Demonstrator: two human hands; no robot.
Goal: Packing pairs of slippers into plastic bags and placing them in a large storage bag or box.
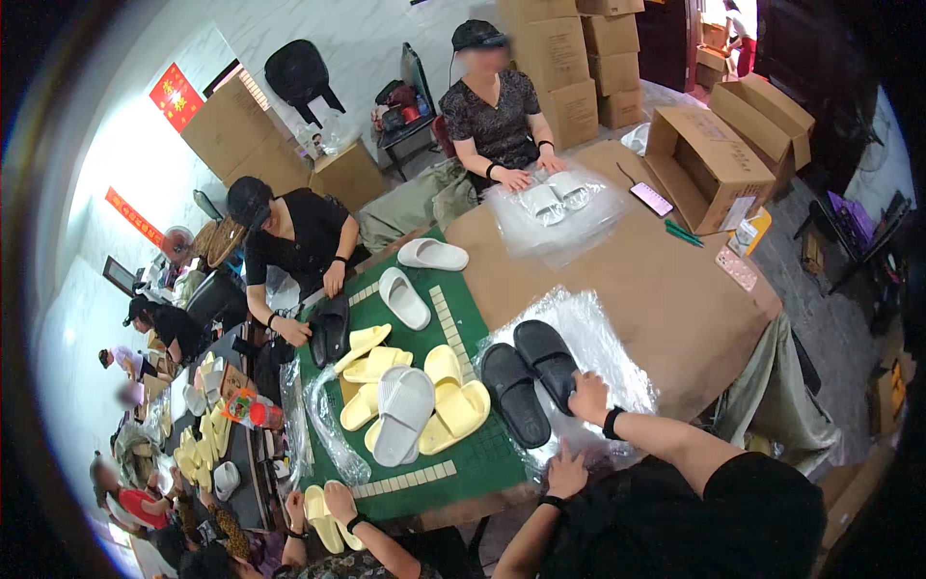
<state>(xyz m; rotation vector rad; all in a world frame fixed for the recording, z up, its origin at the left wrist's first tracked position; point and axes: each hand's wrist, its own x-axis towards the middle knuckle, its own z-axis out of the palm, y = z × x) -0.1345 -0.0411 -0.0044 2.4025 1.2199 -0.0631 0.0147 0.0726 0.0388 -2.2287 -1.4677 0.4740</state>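
Observation:
A pair of black slide sandals lies side by side on a stack of clear plastic bags point(612, 333). My right hand point(588, 397) has its fingers bent around the heel edge of the right black slide point(545, 359). Below the heel of the left black slide point(514, 396), my left hand point(565, 473) rests at the near edge of the bags, its fingers stretched out. Whether the left fingertips pinch any film is too small to make out. Both of my wrists wear black bands.
Yellow slides point(453, 410) and a grey slide point(403, 415) are piled on the green mat point(482, 473) to my left. White slides point(432, 255) lie farther back. Co-workers handle slides across the table and beside me. An open carton point(709, 164) and phones stand at the far right.

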